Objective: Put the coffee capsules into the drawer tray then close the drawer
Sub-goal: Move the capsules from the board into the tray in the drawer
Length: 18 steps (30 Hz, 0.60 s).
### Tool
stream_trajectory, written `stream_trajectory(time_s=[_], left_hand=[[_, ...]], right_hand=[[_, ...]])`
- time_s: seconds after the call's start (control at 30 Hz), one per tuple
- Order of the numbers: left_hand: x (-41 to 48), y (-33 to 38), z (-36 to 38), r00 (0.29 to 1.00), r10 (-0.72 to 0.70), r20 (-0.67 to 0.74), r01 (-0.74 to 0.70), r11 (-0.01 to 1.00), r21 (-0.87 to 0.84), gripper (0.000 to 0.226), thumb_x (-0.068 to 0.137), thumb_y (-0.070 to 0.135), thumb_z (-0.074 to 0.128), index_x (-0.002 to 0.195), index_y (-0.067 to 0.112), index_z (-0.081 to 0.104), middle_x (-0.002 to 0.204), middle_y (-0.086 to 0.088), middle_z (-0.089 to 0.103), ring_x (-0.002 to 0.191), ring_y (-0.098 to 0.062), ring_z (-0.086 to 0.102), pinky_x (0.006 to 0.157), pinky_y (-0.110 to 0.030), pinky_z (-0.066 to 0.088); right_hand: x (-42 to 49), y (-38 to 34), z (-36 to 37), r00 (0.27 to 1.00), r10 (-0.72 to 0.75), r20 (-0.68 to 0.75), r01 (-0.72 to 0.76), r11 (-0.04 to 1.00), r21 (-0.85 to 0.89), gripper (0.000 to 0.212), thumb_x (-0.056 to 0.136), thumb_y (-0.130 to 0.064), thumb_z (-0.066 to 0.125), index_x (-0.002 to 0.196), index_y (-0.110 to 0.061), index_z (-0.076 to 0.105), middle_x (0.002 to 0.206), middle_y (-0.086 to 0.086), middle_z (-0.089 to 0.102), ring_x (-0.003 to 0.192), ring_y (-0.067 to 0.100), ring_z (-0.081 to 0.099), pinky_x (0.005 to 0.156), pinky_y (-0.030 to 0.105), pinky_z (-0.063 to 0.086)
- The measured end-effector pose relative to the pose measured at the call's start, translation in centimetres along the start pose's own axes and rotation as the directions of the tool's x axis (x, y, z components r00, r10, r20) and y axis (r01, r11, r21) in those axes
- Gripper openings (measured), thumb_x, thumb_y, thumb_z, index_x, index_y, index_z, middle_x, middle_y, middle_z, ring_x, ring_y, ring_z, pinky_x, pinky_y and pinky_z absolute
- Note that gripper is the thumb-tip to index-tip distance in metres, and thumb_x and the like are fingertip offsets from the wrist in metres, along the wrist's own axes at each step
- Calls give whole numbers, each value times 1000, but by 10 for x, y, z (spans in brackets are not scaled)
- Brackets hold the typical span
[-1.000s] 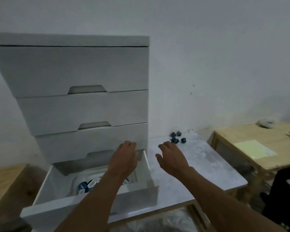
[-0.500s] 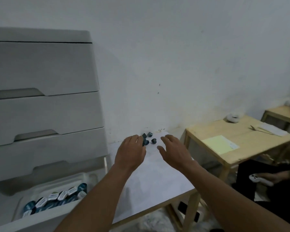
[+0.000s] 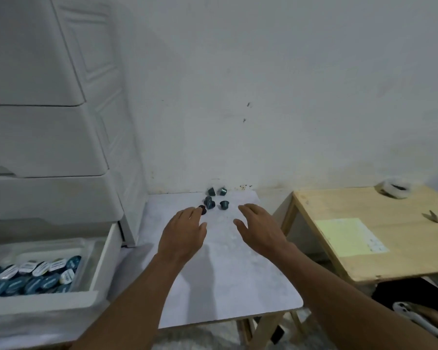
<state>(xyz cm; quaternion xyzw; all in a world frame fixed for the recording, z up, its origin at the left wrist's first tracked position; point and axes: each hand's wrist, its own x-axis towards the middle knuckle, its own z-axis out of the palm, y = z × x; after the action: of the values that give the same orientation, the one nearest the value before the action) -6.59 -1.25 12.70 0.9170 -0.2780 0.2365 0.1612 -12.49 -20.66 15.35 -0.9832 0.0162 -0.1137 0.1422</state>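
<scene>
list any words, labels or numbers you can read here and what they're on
No text here can be read and quoted.
Coffee capsules in the drawer tray: dark print on their white lids, too blurred to read.
Yellow sheet on the wooden table: small marks near its right edge, too small to read.
Loose capsules on the white table: no print shows.

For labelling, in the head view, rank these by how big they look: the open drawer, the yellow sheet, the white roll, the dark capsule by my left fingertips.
1. open drawer
2. yellow sheet
3. white roll
4. dark capsule
The drawer sits nearest the camera and runs off frame, so its rank is by look alone.
</scene>
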Motion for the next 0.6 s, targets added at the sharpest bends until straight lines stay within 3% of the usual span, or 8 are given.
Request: stream_trajectory(time_s=[0.43,0.6], left_hand=[[84,-44,109,966,-131,223,132,991,10,22,72,15,75,93,11,67,88,-3,67,71,-21,65,54,-28,53],[112,-64,157,911,-183,368,198,980,-1,17,84,21,64,101,17,64,97,1,63,82,-16,62,66,-23,51]], right_hand=[[125,55,81,988,40,148,-52,995,81,43,97,-34,46,135,-14,46,138,4,50,121,24,48,101,32,40],[174,69,113,968,82,237,-99,993,60,36,96,-29,47,127,-13,53,132,6,54,114,24,54,95,32,45]])
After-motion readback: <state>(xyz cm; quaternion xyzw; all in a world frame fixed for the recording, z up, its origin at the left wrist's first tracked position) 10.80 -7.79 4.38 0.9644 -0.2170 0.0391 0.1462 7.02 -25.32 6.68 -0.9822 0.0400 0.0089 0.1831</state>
